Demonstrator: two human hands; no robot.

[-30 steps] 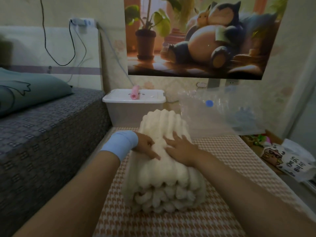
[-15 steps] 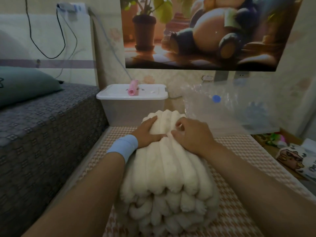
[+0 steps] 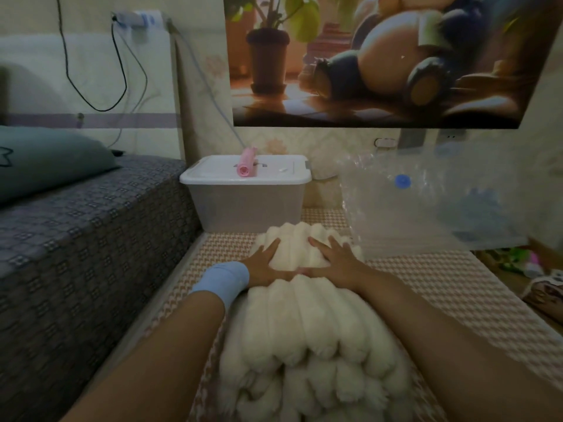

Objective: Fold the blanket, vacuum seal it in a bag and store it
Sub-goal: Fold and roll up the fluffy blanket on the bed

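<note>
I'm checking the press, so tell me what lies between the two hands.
Only the white blanket: its ridges show between the left hand and right hand, whose thumb tips nearly meet. Head view.

Cream ribbed blanket (houndstooth mat), pink roll.

Dim indoor light, soft focus, edges warped
</note>
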